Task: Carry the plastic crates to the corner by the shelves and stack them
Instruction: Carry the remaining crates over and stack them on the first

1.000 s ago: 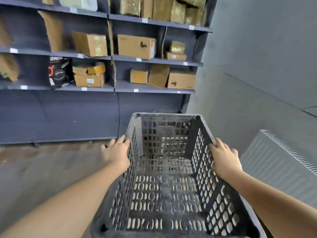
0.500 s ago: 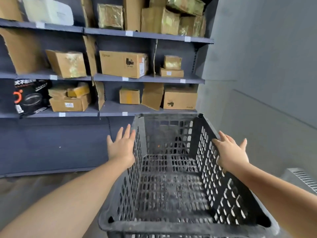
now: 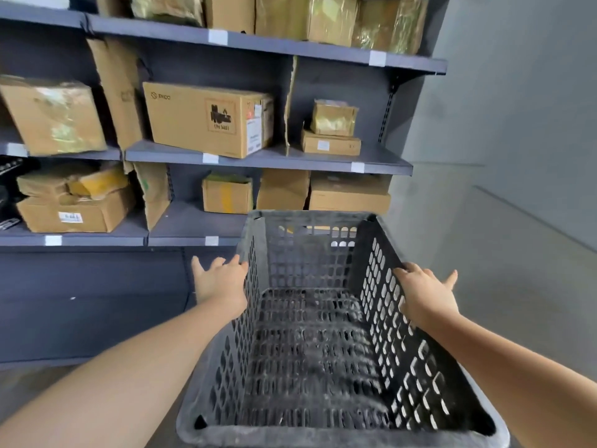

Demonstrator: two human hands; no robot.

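Since the earlier frame the shelves (image 3: 265, 156) loom larger and higher, and the crate (image 3: 316, 334) sits nearer them. The dark perforated crate fills the lower centre, held between both hands. The left hand (image 3: 219, 281) presses flat on its left wall, fingers spread; the right hand (image 3: 423, 292) presses the right wall, fingers splayed outward.

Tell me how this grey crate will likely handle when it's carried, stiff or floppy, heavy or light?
The crate probably stays stiff: its walls keep their shape between the left hand and right hand. It is likely light for its size, since it is empty and perforated all over. Open palms on the sides might slip.
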